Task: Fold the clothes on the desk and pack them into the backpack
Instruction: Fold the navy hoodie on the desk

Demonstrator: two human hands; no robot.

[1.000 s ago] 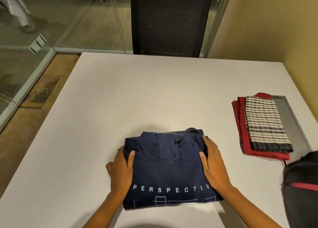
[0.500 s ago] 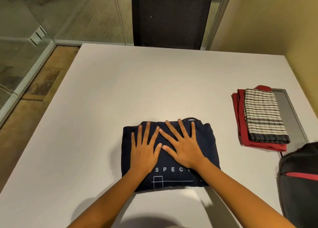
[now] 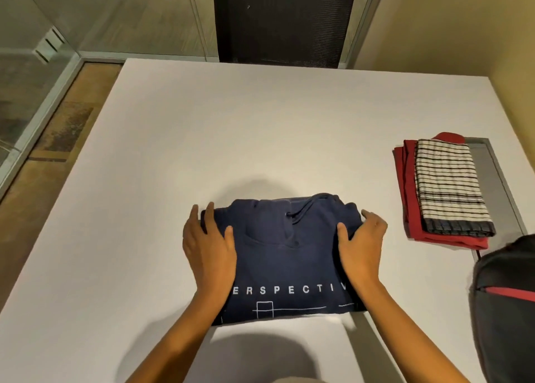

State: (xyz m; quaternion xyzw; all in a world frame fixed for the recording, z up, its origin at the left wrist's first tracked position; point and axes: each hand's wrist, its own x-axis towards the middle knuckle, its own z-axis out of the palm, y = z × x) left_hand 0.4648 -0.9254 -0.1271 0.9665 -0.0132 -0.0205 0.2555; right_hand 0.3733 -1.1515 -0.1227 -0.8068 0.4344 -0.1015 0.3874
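Showing a head-worn view down onto a white desk (image 3: 260, 122), the frame caught the task partway through, with the folding apparently finished and no packing seen.

A navy hoodie (image 3: 286, 255) lay near the desk's 6 o'clock edge, folded into a compact rectangle with its white lettering facing up. A dark backpack (image 3: 509, 296) with a red stripe sat at 4 o'clock, cut off by the frame. Its opening was hidden, so whether it was unzipped or held anything could not be told.

At 3 o'clock, well apart from the hoodie, a folded red garment (image 3: 405, 203) rested with a folded black-and-white checked cloth (image 3: 448, 186) stacked on top.

The left hand (image 3: 208, 249) lay along the hoodie's 9 o'clock side, fingers nearly straight and thumb on top. The right hand (image 3: 362, 249) held the 3 o'clock side, fingers bent round the far corner and thumb on top.

All three folded pieces probably still had to go into the backpack.
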